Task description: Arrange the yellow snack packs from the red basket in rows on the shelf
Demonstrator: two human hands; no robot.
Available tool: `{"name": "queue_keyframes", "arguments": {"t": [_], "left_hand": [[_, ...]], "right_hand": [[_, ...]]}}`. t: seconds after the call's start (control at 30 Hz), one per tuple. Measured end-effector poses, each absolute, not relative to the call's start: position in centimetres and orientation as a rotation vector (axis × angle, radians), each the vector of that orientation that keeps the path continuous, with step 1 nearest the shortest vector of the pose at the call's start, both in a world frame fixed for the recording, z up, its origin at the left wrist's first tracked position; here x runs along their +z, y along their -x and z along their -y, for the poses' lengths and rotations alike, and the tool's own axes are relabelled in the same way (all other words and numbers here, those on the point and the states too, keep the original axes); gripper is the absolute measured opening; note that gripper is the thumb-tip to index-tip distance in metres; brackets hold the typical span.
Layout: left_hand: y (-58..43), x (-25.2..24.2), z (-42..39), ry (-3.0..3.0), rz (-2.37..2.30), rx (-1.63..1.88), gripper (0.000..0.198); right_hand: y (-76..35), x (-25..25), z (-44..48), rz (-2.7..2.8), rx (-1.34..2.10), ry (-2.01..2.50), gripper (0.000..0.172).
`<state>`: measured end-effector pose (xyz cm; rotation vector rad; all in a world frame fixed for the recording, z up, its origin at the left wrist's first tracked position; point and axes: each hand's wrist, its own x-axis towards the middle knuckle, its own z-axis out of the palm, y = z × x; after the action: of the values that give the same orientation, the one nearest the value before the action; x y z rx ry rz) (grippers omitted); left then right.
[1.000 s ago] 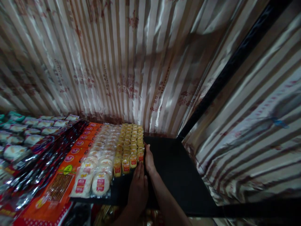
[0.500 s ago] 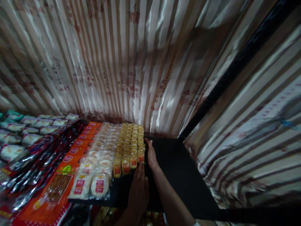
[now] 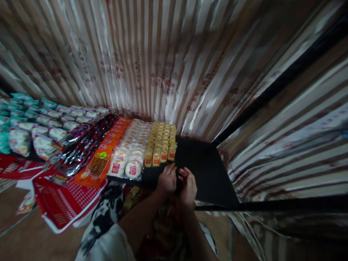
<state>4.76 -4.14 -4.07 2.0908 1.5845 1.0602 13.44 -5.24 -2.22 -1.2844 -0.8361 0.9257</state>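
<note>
Fingers of the left hand [image 3: 166,181] lie close together, slightly bent and pointing away towards the near end of the yellow wrapped snack packets [image 3: 161,143]; whether they touch the packets or grip anything, I cannot tell. Just to their right, the right hand [image 3: 188,186] has its fingers loosely curled, slightly parted, with nothing seen in them. Directly beyond the left fingertips, the yellow packets stand in four rows, their long axis running away from the fingers to the striped curtain [image 3: 160,65], red labels facing back towards the hands. Left of the fingers, beside the yellow rows, lie white round cracker packets [image 3: 133,159], then orange stick-snack packets [image 3: 96,165]. Under and right of the fingers spreads the black shelf board [image 3: 208,166].
</note>
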Motion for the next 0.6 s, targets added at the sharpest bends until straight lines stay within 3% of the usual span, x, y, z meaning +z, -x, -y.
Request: {"name": "queue_keyframes", "arguments": {"t": [0.2, 0.4, 0.6], "left_hand": [[-3.6, -4.7, 10.2, -2.048, -1.556, 1.079, 0.036], [-0.5, -6.5, 17.3, -1.926, -1.621, 0.829, 0.030], [1.1, -8.9, 19.6, -1.539, -1.755, 0.313, 0.040]], "right_hand": [[-12.5, -4.2, 12.8, 1.002, 0.838, 1.516, 0.042], [-11.4, -9.7, 16.2, 1.380, 0.899, 1.702, 0.034], [-11.6, -11.0, 18.4, 2.084, 0.825, 1.795, 0.053]]}}
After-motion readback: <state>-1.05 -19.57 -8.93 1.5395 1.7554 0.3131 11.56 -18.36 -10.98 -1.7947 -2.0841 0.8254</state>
